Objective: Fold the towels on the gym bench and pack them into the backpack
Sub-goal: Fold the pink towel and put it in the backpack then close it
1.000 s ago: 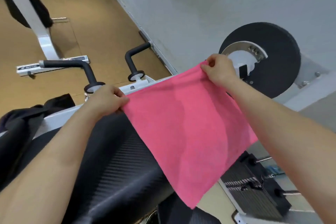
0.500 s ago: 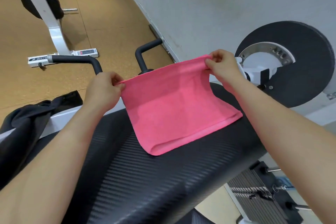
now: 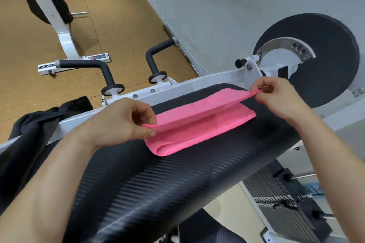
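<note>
towel (image 3: 199,124) half-folded on bench pad (image 3: 158,183), upper layer raised. left hand (image 3: 122,122) pinching near corner, right hand (image 3: 276,96) pinching far corner. lay top edge flush w/ bottom edge, keep taut, then smooth flat. backpack not clearly id'd.

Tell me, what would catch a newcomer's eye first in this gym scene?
The bright pink towel stands out, lying half folded on the black padded bench in the middle. The left hand pinches its near corner and the right hand pinches the far one, holding the top layer up. Behind the right hand sits a big black weight disc by the grey wall.
</note>
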A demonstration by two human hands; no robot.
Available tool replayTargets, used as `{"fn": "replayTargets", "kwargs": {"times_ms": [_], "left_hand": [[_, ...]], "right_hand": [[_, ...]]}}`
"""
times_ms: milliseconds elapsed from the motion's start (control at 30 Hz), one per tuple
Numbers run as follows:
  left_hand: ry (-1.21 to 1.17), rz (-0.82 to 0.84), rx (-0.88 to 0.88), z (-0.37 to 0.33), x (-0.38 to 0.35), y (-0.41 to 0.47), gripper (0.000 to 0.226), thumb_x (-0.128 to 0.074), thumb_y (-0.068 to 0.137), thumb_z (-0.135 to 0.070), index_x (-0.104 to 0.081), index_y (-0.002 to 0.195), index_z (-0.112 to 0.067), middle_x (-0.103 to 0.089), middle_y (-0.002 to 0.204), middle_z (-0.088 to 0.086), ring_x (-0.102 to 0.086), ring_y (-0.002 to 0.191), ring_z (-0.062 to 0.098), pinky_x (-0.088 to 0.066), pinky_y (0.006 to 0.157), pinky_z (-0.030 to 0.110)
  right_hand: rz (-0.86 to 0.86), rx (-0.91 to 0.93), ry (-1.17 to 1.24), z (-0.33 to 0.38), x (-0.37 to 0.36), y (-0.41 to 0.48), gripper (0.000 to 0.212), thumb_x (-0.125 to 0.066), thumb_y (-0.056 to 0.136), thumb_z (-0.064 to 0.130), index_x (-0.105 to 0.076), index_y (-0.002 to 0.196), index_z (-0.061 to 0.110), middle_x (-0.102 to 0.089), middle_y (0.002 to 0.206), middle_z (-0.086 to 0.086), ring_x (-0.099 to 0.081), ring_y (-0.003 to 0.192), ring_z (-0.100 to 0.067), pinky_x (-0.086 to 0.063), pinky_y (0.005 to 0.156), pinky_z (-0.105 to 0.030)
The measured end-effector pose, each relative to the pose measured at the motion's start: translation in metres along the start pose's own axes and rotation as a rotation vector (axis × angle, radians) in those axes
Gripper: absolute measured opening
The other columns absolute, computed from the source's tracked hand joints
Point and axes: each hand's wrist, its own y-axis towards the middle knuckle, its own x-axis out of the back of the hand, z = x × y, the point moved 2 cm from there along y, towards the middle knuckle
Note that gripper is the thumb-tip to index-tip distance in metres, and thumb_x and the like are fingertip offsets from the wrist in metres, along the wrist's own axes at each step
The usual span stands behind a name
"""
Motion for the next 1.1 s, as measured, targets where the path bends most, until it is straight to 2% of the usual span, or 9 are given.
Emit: {"fn": "replayTargets", "kwargs": {"times_ms": [67, 167, 300, 433, 500, 633, 733, 867, 1100], "left_hand": [[0.052, 0.005, -0.003, 0.000, -0.010, -0.008, 0.018, -0.079, 0.074, -0.007, -0.069, 0.071, -0.022, -0.067, 0.067, -0.002, -0.056, 0.059, 0.006, -0.046, 0.059, 0.020], [0.168, -0.024, -0.038, 0.001, -0.024, -0.018, 0.018, -0.075, 0.073, -0.011, -0.066, 0.071, -0.027, -0.065, 0.067, -0.007, -0.055, 0.058, 0.005, -0.047, 0.060, 0.023], [0.254, -0.131, -0.074, 0.003, -0.033, -0.024, 0.022, -0.074, 0.073, -0.015, -0.064, 0.072, -0.033, -0.062, 0.073, -0.016, -0.056, 0.065, 0.006, -0.042, 0.058, 0.016], [0.216, -0.370, -0.074, 0.001, -0.028, -0.018, 0.023, -0.071, 0.074, -0.009, -0.065, 0.074, -0.031, -0.060, 0.066, -0.010, -0.054, 0.070, 0.005, -0.041, 0.059, 0.016], [0.225, -0.529, -0.100, -0.002, -0.016, -0.008, 0.022, -0.068, 0.077, -0.006, -0.065, 0.076, -0.028, -0.060, 0.070, -0.009, -0.053, 0.070, 0.006, -0.043, 0.063, 0.018], [0.364, -0.784, -0.279, -0.013, 0.005, 0.002, 0.016, -0.067, 0.077, -0.001, -0.068, 0.085, -0.015, -0.060, 0.077, -0.001, -0.053, 0.070, 0.015, -0.049, 0.066, 0.036], [0.356, -0.576, -0.308, -0.011, -0.007, -0.008, 0.021, -0.070, 0.073, 0.000, -0.068, 0.081, -0.020, -0.059, 0.074, -0.007, -0.053, 0.068, 0.008, -0.046, 0.064, 0.023], [0.361, -0.196, -0.173, 0.003, -0.043, -0.020, 0.024, -0.076, 0.074, -0.011, -0.068, 0.081, -0.033, -0.060, 0.078, -0.014, -0.056, 0.073, 0.002, -0.049, 0.069, 0.028], [0.333, -0.093, -0.142, 0.006, -0.038, -0.019, 0.024, -0.076, 0.073, -0.013, -0.071, 0.081, -0.036, -0.063, 0.081, -0.016, -0.057, 0.080, 0.003, -0.046, 0.068, 0.017]], "right_hand": [[0.012, 0.010, -0.075, -0.004, -0.002, -0.006, 0.027, -0.056, 0.083, -0.005, -0.064, 0.073, 0.018, -0.062, 0.066, -0.003, -0.049, 0.059, -0.014, -0.039, 0.059, -0.027], [-0.016, -0.010, -0.230, -0.012, -0.004, -0.009, 0.026, -0.057, 0.082, 0.002, -0.063, 0.071, 0.023, -0.066, 0.063, 0.008, -0.059, 0.062, -0.011, -0.041, 0.062, -0.026], [-0.042, -0.007, -0.286, -0.015, -0.011, -0.011, 0.031, -0.052, 0.082, -0.004, -0.060, 0.069, 0.022, -0.066, 0.065, 0.000, -0.061, 0.063, -0.017, -0.043, 0.057, -0.024], [-0.098, 0.025, -0.254, -0.015, -0.015, -0.005, 0.030, -0.047, 0.081, -0.007, -0.060, 0.074, 0.019, -0.068, 0.070, -0.001, -0.068, 0.068, -0.021, -0.055, 0.068, -0.035], [-0.149, 0.051, -0.292, -0.011, -0.016, 0.006, 0.027, -0.049, 0.082, -0.005, -0.060, 0.075, 0.019, -0.067, 0.076, 0.000, -0.067, 0.073, -0.024, -0.052, 0.069, -0.034], [-0.268, 0.125, -0.217, 0.009, -0.016, 0.027, 0.025, -0.053, 0.084, -0.003, -0.060, 0.079, 0.021, -0.062, 0.078, -0.001, -0.064, 0.078, -0.026, -0.048, 0.072, -0.031], [-0.206, 0.095, -0.258, 0.001, -0.013, 0.023, 0.026, -0.053, 0.084, -0.004, -0.061, 0.077, 0.019, -0.062, 0.075, 0.002, -0.060, 0.072, -0.021, -0.043, 0.069, -0.028], [0.009, 0.050, -0.370, -0.026, -0.014, 0.008, 0.031, -0.059, 0.080, -0.005, -0.065, 0.069, 0.024, -0.066, 0.073, 0.007, -0.061, 0.073, -0.016, -0.052, 0.079, -0.035], [0.054, 0.081, -0.355, -0.028, -0.009, 0.004, 0.034, -0.063, 0.081, -0.002, -0.065, 0.068, 0.029, -0.068, 0.080, 0.010, -0.063, 0.081, -0.012, -0.048, 0.081, -0.028]]}}
